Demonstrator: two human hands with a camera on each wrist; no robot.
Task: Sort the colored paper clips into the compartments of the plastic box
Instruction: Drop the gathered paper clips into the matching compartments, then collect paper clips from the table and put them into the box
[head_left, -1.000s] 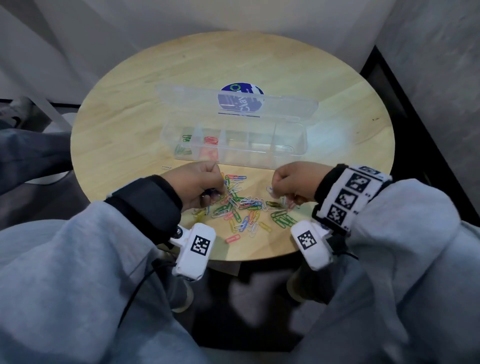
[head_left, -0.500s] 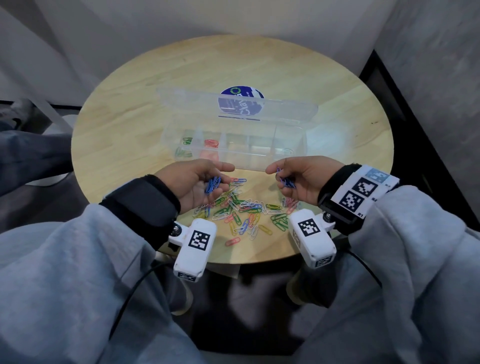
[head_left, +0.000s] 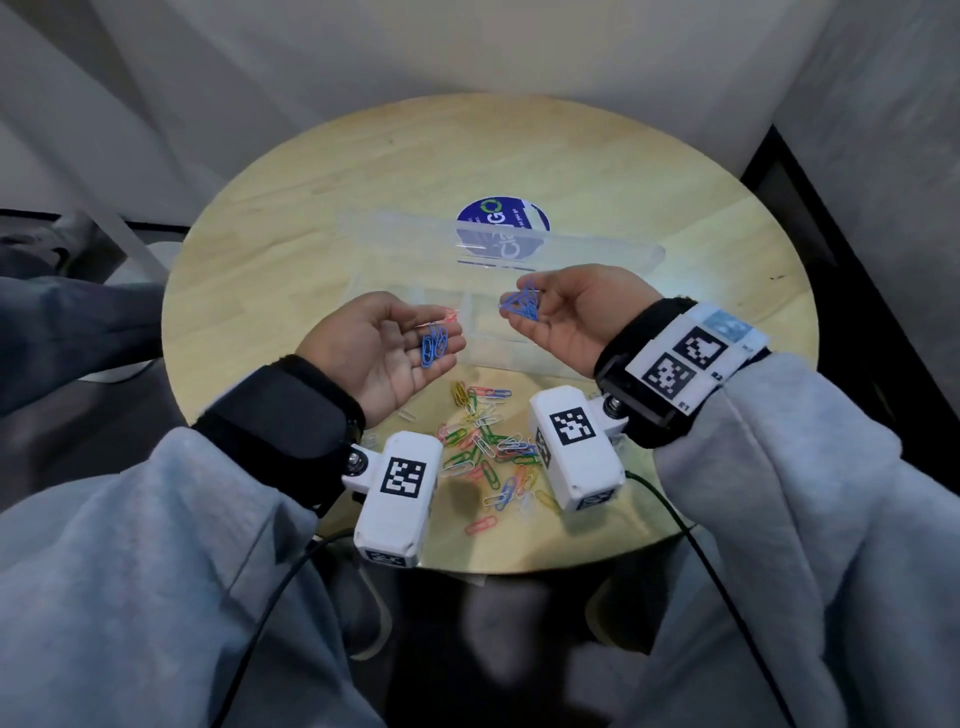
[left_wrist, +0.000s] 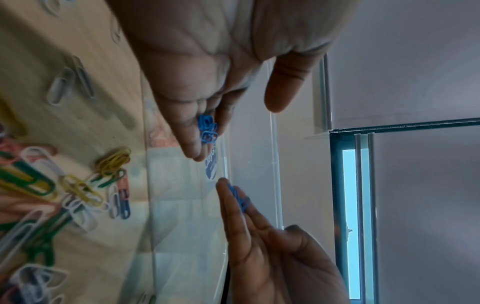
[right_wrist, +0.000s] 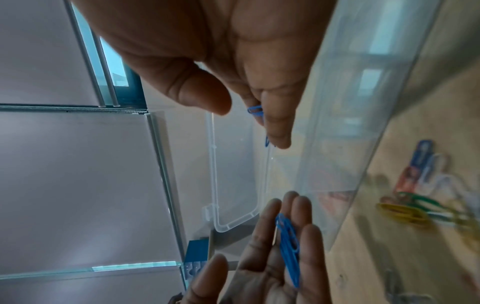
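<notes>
My left hand (head_left: 434, 330) lies palm up in front of the clear plastic box (head_left: 519, 358), its fingers straight, with a few blue paper clips (head_left: 434, 345) resting on them. In the left wrist view those clips (left_wrist: 207, 129) sit on the fingers with the thumb held apart. Palm up over the box's middle compartments, my right hand (head_left: 519, 297) carries more blue clips (head_left: 523, 306) on its fingers, thumb not touching them (right_wrist: 255, 111). A mixed pile of colored clips (head_left: 488, 447) lies on the table near me. Red clips (head_left: 451, 314) show in a left compartment.
The box's clear lid (head_left: 395, 234) stands open at the back, a blue round sticker (head_left: 501, 228) showing through it. The round wooden table (head_left: 260, 260) ends close to my lap. White wrist cameras (head_left: 400, 493) hang over the pile's near side.
Both hands left the pile, rose and turned palm up. They now carry blue clips at the box, the right hand having moved farther forward over it.
</notes>
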